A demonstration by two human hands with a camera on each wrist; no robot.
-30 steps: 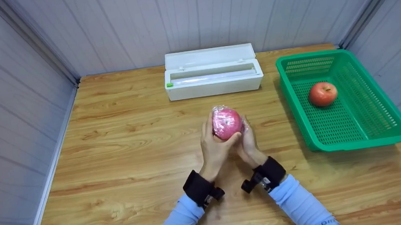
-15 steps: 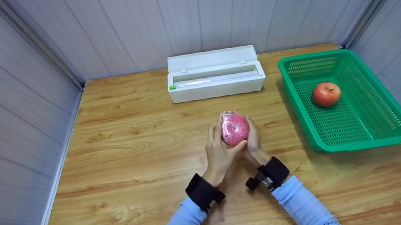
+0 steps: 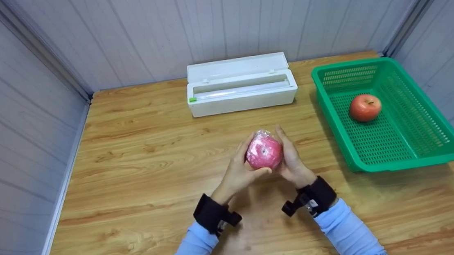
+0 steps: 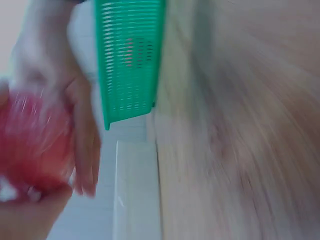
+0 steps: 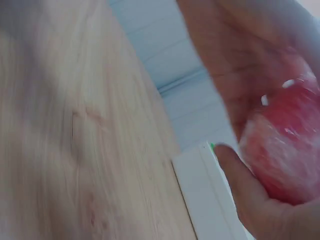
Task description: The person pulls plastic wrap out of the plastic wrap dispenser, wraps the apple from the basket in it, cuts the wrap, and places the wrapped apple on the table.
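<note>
An apple (image 3: 264,152), pinkish red and wrapped in shiny cling film, is held between both hands above the middle of the table, its dimpled end facing up in the head view. Bunched film shows on its far side. My left hand (image 3: 242,170) grips it from the left, thumb along the near side and fingers round the far left. My right hand (image 3: 292,162) cups its right side, with one finger extending forward. In the right wrist view, a bent right-hand finger (image 5: 242,182) lies under the wrapped apple (image 5: 282,145). The apple's underside is hidden in the head view.
Behind the hands, a white cling film box (image 3: 243,101) stands with its lid up and a film roll inside. On the right, a green plastic basket (image 3: 394,165) holds one unwrapped red apple (image 3: 365,108). Panelled walls (image 3: 233,16) border the wooden table (image 3: 144,171).
The wrapped apple and both hands have come slightly nearer to the body. The left wrist has swung out leftward, and the right hand's fingers have spread away from the apple's top.
</note>
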